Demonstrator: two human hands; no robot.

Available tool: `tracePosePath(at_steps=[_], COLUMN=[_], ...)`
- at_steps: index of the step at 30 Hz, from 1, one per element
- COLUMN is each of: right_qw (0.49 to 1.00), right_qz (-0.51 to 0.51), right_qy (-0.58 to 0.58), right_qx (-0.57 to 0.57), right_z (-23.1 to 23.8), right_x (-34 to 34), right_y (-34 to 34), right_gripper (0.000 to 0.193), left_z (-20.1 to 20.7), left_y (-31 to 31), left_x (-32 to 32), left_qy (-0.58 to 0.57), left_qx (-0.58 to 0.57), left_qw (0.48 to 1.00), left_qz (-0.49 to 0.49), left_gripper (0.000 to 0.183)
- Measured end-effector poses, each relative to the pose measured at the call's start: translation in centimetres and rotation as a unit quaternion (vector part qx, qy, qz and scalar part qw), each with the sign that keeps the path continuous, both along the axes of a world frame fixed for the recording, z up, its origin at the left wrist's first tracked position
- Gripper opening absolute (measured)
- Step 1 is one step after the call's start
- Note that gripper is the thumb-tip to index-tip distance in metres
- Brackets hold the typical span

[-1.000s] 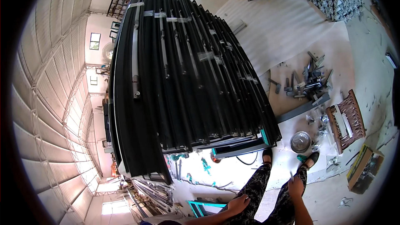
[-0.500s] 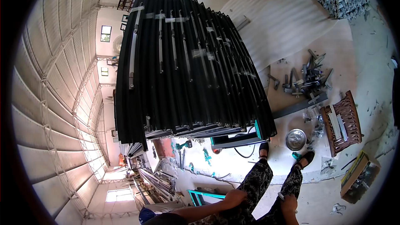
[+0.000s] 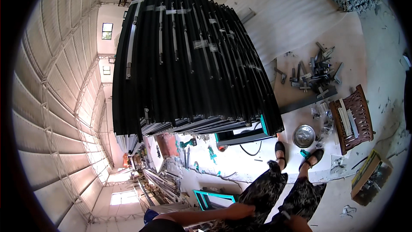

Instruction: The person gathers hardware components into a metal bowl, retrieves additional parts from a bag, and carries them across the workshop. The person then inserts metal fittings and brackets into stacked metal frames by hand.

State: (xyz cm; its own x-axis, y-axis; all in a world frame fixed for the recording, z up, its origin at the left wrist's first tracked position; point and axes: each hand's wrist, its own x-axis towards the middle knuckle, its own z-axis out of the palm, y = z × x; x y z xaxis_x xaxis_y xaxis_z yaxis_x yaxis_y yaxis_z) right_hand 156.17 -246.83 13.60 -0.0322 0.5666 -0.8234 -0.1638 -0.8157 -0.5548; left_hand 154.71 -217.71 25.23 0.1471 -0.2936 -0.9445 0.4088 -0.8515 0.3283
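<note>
My left hand [image 3: 241, 211] is closed against the thigh of my dark patterned trousers [image 3: 262, 189], and its fingers seem to grip the cloth. My right hand [image 3: 297, 223] lies low at the other thigh, partly cut off by the lower edge. Its fingers look curled, with a small pale thing showing by them that is too blurred to name. Beyond my feet in black shoes [image 3: 280, 152] stands a large stack of black metal frames [image 3: 193, 68], some with clear tape across them. A round metal bowl [image 3: 304, 136] with small parts sits just ahead of my right foot.
Right of the bowl are a brown woven stool [image 3: 362, 116] bearing pale strips and an open carton [image 3: 371, 176]. A pile of metal brackets [image 3: 315, 73] lies farther off. A teal cordless drill [image 3: 188, 142] and a teal-edged frame [image 3: 214, 198] are at left.
My legs have shifted, and the trouser cuffs show more bare ankle. Both hands sit slightly lower in the view. The stack appears slightly farther up and left as the view moves.
</note>
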Motion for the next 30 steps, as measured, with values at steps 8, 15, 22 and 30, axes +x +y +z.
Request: tracePosePath(at_steps=[8,15,22,30], right_qw=[0.943,0.876,0.893,0.787], right_qz=[-0.138,-0.247,-0.106,-0.161], right_qy=[0.278,0.403,0.346,0.553], right_qx=[0.122,0.092,0.268,0.219], right_z=[8.5,8.8,1.4,-4.2], right_x=[0.2,-0.3,-9.3,-5.6], right_y=[2.7,5.9,8.6,0.9], right_gripper=[0.025,0.02,0.045,0.051], left_z=[2.5,-1.3,4.1,-6.7], left_y=[3.4,7.8,6.7,2.8], left_x=[-7.7,-11.2,-3.5,-2.0], left_qy=[0.198,0.23,0.492,0.351], left_qx=[-0.226,-0.376,-0.024,-0.208], left_qw=[0.942,0.89,0.85,0.913], left_qz=[0.149,0.115,0.186,-0.018], left_gripper=[0.038,0.032,0.033,0.028])
